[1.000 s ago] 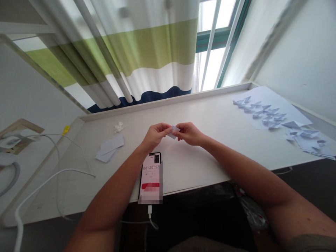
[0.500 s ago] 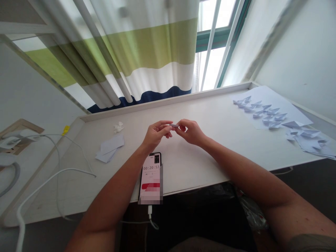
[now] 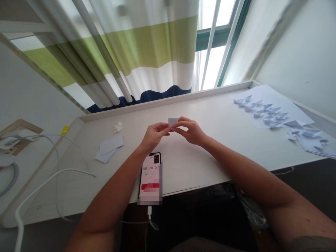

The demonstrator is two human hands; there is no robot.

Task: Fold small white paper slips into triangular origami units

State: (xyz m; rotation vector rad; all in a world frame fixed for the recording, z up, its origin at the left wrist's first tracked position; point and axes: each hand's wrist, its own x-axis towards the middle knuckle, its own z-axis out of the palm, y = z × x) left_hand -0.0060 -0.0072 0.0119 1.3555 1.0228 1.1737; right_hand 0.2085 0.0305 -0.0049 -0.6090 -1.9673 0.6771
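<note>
A small folded piece of white paper (image 3: 172, 122) is held upright between my two hands, above the middle of the desk. My left hand (image 3: 155, 134) pinches its lower left side with thumb and fingers. From the other side, my right hand (image 3: 191, 131) has its thumb and bent fingers at the paper's right edge. Only the flat face of the paper shows; the fingers cover its lower corners. Below my left wrist lies a phone (image 3: 150, 175) with a running timer on its screen.
Several folded paper shapes (image 3: 271, 110) stand on a white sheet (image 3: 286, 98) at the right. More paper (image 3: 319, 147) lies by the right edge. At the left are loose paper slips (image 3: 111, 147), a crumpled white scrap (image 3: 118, 127) and white cables (image 3: 52, 178).
The paper was seen nearly edge-on, as a thin strip; now its flat square face is turned towards me. My right-hand fingers have straightened somewhat along it.
</note>
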